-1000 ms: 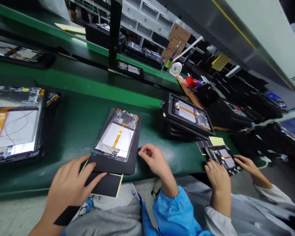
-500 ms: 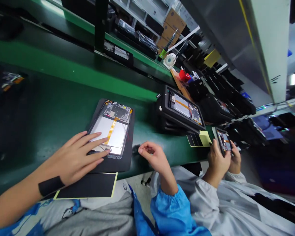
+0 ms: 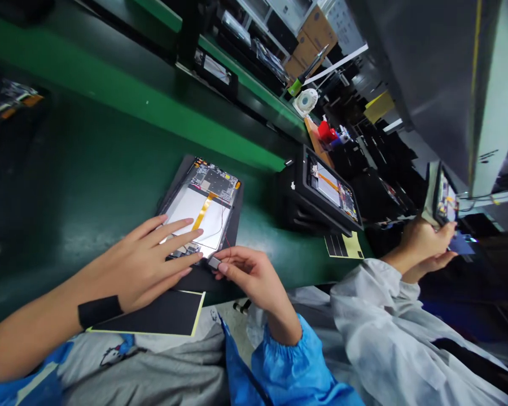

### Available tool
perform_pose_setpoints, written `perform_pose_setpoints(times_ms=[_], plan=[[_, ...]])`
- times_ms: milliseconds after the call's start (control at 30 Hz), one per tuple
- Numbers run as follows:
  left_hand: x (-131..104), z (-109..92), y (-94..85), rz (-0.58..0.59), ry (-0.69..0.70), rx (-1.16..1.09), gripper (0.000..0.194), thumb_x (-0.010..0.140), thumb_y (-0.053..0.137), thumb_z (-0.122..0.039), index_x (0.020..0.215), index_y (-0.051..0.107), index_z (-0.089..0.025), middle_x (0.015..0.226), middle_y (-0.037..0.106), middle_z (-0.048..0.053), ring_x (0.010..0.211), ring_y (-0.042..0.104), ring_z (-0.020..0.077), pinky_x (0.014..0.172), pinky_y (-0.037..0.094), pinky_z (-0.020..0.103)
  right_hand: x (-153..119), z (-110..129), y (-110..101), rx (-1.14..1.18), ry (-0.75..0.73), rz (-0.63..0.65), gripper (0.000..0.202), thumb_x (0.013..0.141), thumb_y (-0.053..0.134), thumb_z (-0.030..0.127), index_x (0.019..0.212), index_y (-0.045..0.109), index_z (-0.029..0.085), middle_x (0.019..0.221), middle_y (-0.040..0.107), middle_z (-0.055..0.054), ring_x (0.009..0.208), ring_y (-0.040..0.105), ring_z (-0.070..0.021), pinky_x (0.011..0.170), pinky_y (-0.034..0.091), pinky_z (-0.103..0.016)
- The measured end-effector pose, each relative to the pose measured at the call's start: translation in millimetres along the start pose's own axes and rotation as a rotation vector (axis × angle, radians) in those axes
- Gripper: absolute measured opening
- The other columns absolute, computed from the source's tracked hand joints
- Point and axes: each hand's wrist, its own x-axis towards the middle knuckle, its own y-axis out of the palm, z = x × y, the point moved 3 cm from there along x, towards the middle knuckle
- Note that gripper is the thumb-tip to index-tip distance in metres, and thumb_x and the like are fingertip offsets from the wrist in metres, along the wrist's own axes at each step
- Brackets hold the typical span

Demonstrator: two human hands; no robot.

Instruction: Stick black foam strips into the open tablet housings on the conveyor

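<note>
Nearest, the black sheet with its pale edging lies at the front of the table, partly under the left wrist. The left hand lies over the lower end of the opened tablet, its grip spread, holding nothing. The right hand has its grip pinching a small grey part at the tablet's lower right corner; a red wire shows just above those fingers, though I cannot tell whether it joins the part. The tablet lies on a black pad, circuit board end away from the person. The step in hand looks like positioning that part while the left hand steadies the tablet; the move calls for a light pinch, careful lining-up and a slack wire. Beyond, to the right, stands a stack of black trays.
</note>
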Motion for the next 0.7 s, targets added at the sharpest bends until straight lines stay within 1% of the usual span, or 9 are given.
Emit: perform_pose_setpoints(times_ms=[67, 133, 200, 267, 333, 400, 500, 600, 700], plan=[[-1, 2, -2.8, -0.036, -0.009, -0.01, 0.034, 0.1, 0.053, -0.026, 0.127, 0.071, -0.037, 0.146, 0.06, 0.001, 0.142, 0.048, 0.03, 0.123, 0.033, 0.057, -2, 2, 0, -0.173, -0.083, -0.1, 0.014, 0.09, 0.072, 0.031, 0.097, 0.079, 0.021, 0.086, 0.074, -0.003, 0.079, 0.067, -0.0153, 0.071, 0.049, -0.026], [-4, 3, -3.1, -0.053, -0.052, -0.041, 0.035, 0.101, 0.05, -0.025, 0.125, 0.072, -0.037, 0.147, 0.059, 0.0, 0.142, 0.047, 0.029, 0.123, 0.032, 0.056, -1, 5, 3, -0.282, -0.176, -0.177, 0.01, 0.09, 0.072, 0.027, 0.092, 0.08, 0.022, 0.092, 0.073, -0.004, 0.082, 0.063, -0.016, 0.068, 0.046, -0.026], [-6, 2, -1.1, -0.061, -0.097, -0.07, 0.036, 0.102, 0.047, -0.025, 0.124, 0.074, -0.036, 0.147, 0.06, -0.001, 0.142, 0.047, 0.0283, 0.124, 0.031, 0.056, 2, 5, 9, -0.305, -0.231, -0.215, 0.008, 0.089, 0.072, 0.025, 0.091, 0.08, 0.022, 0.092, 0.07, -0.004, 0.077, 0.06, -0.015, 0.064, 0.044, -0.026], [-8, 0, 1.2, -0.073, -0.145, -0.094, 0.037, 0.102, 0.046, -0.025, 0.123, 0.074, -0.035, 0.145, 0.061, 0.0, 0.142, 0.047, 0.0282, 0.125, 0.03, 0.057, 5, 3, 17, -0.306, -0.233, -0.247, 0.007, 0.09, 0.071, 0.024, 0.09, 0.078, 0.022, 0.09, 0.069, -0.003, 0.073, 0.057, -0.0141, 0.063, 0.043, -0.026], [-9, -1, 2.3, -0.091, -0.181, -0.121, 0.037, 0.101, 0.046, -0.025, 0.123, 0.074, -0.035, 0.144, 0.062, 0.0, 0.141, 0.048, 0.0283, 0.125, 0.029, 0.057, 5, 3, 24, -0.351, -0.241, -0.289, 0.006, 0.091, 0.07, 0.022, 0.089, 0.076, 0.021, 0.091, 0.067, -0.003, 0.078, 0.059, -0.0153, 0.07, 0.047, -0.027], [-10, -2, 2.3, -0.094, -0.203, -0.134, 0.036, 0.102, 0.047, -0.025, 0.123, 0.074, -0.036, 0.144, 0.062, -0.001, 0.142, 0.049, 0.0283, 0.125, 0.029, 0.057, 3, 5, 29, -0.447, -0.29, -0.336, 0.006, 0.092, 0.068, 0.019, 0.089, 0.074, 0.021, 0.099, 0.066, -0.004, 0.093, 0.061, -0.0184, 0.083, 0.049, -0.031], [-9, -4, 1.7, -0.083, -0.19, -0.119, 0.036, 0.103, 0.046, -0.025, 0.125, 0.073, -0.035, 0.145, 0.061, -0.001, 0.143, 0.047, 0.0276, 0.125, 0.028, 0.055, 0, 9, 35, -0.618, -0.385, -0.371, 0.008, 0.093, 0.066, 0.016, 0.093, 0.07, 0.022, 0.114, 0.063, -0.007, 0.113, 0.057, -0.0229, 0.099, 0.047, -0.038], [-9, -2, 2.9, -0.072, -0.201, -0.114, 0.037, 0.103, 0.045, -0.026, 0.126, 0.073, -0.035, 0.146, 0.061, -0.001, 0.144, 0.046, 0.0278, 0.125, 0.028, 0.055, 0, 10, 36, -0.702, -0.436, -0.382, 0.008, 0.093, 0.065, 0.016, 0.098, 0.064, 0.022, 0.124, 0.061, -0.008, 0.123, 0.053, -0.0246, 0.107, 0.045, -0.043], [-11, 1, 3.7, -0.072, -0.184, -0.099, 0.039, 0.102, 0.045, -0.024, 0.13, 0.07, -0.035, 0.145, 0.061, 0.0, 0.143, 0.047, 0.028, 0.125, 0.028, 0.055, 1, 8, 38, -0.739, -0.484, -0.388, 0.014, 0.094, 0.061, 0.017, 0.106, 0.06, 0.023, 0.126, 0.061, -0.01, 0.128, 0.05, -0.0258, 0.111, 0.044, -0.048]])
